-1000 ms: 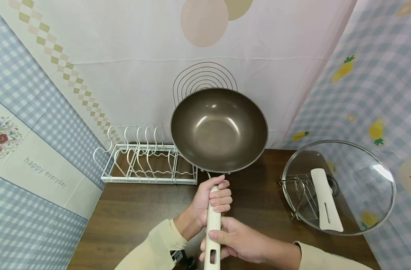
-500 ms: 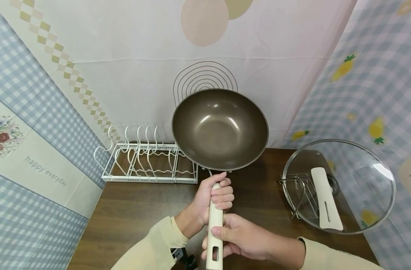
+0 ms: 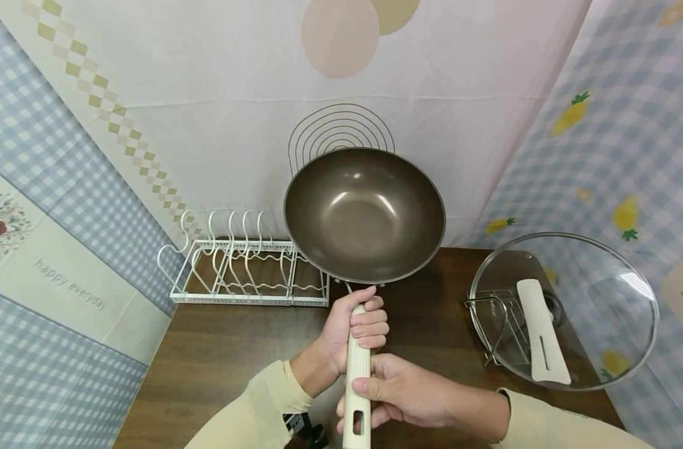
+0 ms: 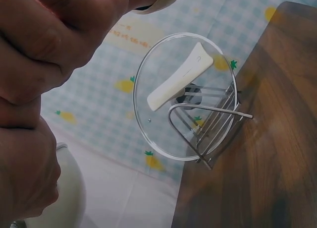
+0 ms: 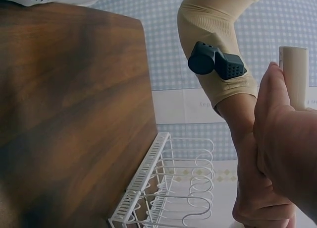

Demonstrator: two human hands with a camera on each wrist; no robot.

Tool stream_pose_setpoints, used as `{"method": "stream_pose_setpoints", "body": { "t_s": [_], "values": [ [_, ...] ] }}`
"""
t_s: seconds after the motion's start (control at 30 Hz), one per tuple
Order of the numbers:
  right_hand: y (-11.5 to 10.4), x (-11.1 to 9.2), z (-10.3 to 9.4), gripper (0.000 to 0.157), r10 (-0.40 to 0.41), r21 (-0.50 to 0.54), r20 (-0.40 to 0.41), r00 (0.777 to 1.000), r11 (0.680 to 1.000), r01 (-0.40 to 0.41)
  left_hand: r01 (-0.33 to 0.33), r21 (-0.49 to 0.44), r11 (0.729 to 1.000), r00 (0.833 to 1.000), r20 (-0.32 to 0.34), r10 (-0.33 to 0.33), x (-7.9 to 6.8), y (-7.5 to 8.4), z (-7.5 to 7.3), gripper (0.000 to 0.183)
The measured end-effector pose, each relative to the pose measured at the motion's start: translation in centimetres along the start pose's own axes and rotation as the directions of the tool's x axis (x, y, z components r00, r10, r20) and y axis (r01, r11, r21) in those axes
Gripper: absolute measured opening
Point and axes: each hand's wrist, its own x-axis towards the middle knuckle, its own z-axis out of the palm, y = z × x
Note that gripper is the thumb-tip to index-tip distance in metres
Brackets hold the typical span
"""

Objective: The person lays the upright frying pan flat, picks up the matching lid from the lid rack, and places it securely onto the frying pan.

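A deep brown wok (image 3: 365,215) is held up in the middle of the head view, its inside facing me. Its cream handle (image 3: 358,362) points down toward me. My left hand (image 3: 357,327) grips the handle near the pan, fingers wrapped round it. Lower down, my right hand (image 3: 394,393) holds the same handle, thumb on top and fingers curled underneath. In the right wrist view the handle's end (image 5: 294,77) sticks out past the right hand. The left wrist view shows the wok's pale outer side (image 4: 62,193) beyond the hands.
To the left stands a white wire rack (image 3: 252,299) with several curved dividers. At the right a glass lid (image 3: 599,374) with a cream grip (image 3: 543,337) leans in a small metal stand (image 3: 501,324). Both stand on a dark wooden table (image 3: 207,349), with cloth-covered walls behind.
The wok and both hands have shifted very slightly right since a second ago, then stayed nearly still. Both hands keep their hold on the handle.
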Motion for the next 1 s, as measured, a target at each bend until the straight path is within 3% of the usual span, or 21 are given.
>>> {"method": "stream_pose_setpoints", "body": {
  "t_s": [0.33, 0.5, 0.63, 0.8, 1.0],
  "values": [
    [-0.1, -0.3, -0.4, 0.026, 0.032, -0.064, -0.059, 0.998, 0.997, -0.036, -0.013, 0.006, 1.0, 1.0, -0.01, 0.013, -0.2, -0.1, -0.1, 0.05],
    [-0.9, -0.8, -1.2, 0.028, 0.107, -0.142, -0.096, 0.99, 0.983, -0.119, 0.003, 0.012, 1.0, 1.0, 0.011, -0.003, -0.3, -0.3, 0.0, 0.051],
    [-2.0, -1.3, -2.0, 0.035, 0.162, -0.222, -0.087, 0.983, 0.959, -0.178, 0.007, 0.002, 1.0, 1.0, 0.021, -0.007, -0.1, -0.5, 0.0, 0.05],
    [-3.6, -2.3, -3.0, 0.04, 0.173, -0.291, -0.054, 0.983, 0.939, -0.181, 0.004, -0.018, 1.0, 1.0, 0.011, -0.004, -0.1, -0.7, 0.0, 0.051],
    [-5.9, -3.8, -4.8, 0.036, 0.157, -0.351, -0.101, 0.982, 0.918, -0.183, 0.012, -0.042, 0.999, 1.0, -0.016, -0.013, -0.2, -0.8, 0.0, 0.051]
  ]
}}
